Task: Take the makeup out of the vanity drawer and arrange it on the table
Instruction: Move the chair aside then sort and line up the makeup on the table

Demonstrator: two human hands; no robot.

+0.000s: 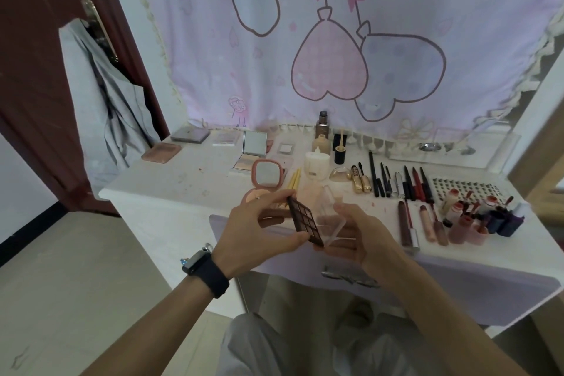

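Observation:
A dark brown eyeshadow palette point(303, 220) with a clear hinged lid point(334, 227) is held open above the pulled-out drawer point(457, 281). My left hand point(259, 232) grips the palette's pan side between thumb and fingers. My right hand point(361, 233) holds the clear lid from below. On the white vanity table point(171, 180) lie compacts, foundation bottles, pencils and lip products. A pink mirror compact point(266, 175) stands open just behind my left hand.
Pencils and mascaras point(393, 181) lie in a row at centre right, lipsticks and small bottles point(476, 217) at the right edge. Flat palettes point(189, 134) sit at the back left. A curtain hangs behind; a grey garment point(113, 107) hangs on the door at left.

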